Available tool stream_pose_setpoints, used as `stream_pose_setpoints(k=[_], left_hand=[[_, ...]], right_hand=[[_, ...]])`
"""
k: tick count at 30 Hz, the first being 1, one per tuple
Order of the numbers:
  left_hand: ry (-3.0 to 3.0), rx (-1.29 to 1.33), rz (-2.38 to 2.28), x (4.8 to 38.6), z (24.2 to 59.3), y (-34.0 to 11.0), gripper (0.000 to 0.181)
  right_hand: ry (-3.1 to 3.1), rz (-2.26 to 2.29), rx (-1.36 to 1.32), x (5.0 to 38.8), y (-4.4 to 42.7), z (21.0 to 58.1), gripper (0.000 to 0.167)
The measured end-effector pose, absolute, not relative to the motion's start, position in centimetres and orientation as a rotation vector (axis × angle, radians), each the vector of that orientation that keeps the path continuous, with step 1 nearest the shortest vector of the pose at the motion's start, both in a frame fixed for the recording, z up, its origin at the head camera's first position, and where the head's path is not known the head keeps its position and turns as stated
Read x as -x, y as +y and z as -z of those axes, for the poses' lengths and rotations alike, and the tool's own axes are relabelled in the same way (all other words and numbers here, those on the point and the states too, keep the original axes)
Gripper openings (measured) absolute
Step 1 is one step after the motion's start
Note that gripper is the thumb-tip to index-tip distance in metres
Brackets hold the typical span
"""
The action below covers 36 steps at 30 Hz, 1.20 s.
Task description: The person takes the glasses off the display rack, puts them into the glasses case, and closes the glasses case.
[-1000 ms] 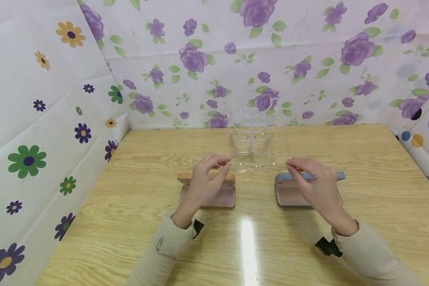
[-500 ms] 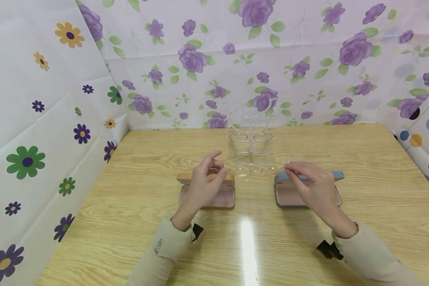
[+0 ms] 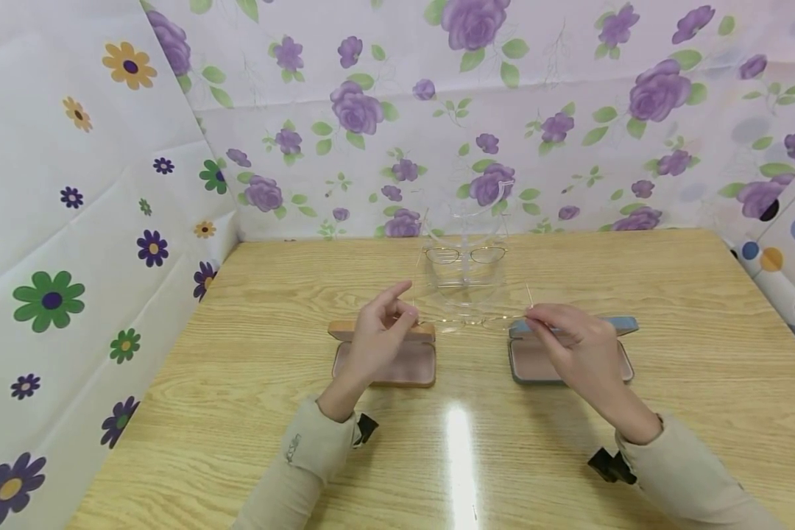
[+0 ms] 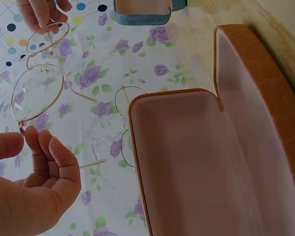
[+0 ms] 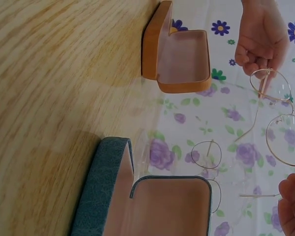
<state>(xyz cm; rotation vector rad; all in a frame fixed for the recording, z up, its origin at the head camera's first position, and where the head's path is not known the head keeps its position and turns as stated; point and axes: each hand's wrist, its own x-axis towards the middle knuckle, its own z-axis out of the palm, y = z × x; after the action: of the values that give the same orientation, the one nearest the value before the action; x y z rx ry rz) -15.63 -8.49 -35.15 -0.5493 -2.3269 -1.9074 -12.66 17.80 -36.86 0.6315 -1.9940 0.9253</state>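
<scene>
Thin gold-rimmed glasses [image 3: 472, 322] are held level between both hands, above the table and between two cases. My left hand [image 3: 379, 338] pinches one end of the frame near the hinge; in the left wrist view the left hand [image 4: 36, 182] has thumb and fingertips at the lens corner. At the other end my right hand [image 3: 579, 350] pinches the hinge area, its fingers [image 5: 291, 196] partly cut off in the right wrist view. The temples point away, toward a clear stand [image 3: 466, 278] bearing a second pair of gold-rimmed glasses [image 3: 488, 255].
An orange case [image 3: 424, 375] lies open under my left hand, its pink lining showing. Under my right hand is an open blue case [image 3: 526, 381]. The wooden table [image 3: 252, 346] meets flowered cloth [image 3: 291, 110] at the back and left.
Both hands have lowered slightly toward me with the glasses between them. The frame has tilted, and its temples now show extending upward in view.
</scene>
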Motion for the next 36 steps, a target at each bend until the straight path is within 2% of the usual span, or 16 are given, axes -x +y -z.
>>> stream_pose_setpoints(k=[36], left_hand=[[-2.430, 0.588, 1.899, 16.10, 34.91, -8.65, 0.044]], right_hand=[[-2.069, -0.943, -0.621, 12.49, 17.64, 36.42, 0.019]])
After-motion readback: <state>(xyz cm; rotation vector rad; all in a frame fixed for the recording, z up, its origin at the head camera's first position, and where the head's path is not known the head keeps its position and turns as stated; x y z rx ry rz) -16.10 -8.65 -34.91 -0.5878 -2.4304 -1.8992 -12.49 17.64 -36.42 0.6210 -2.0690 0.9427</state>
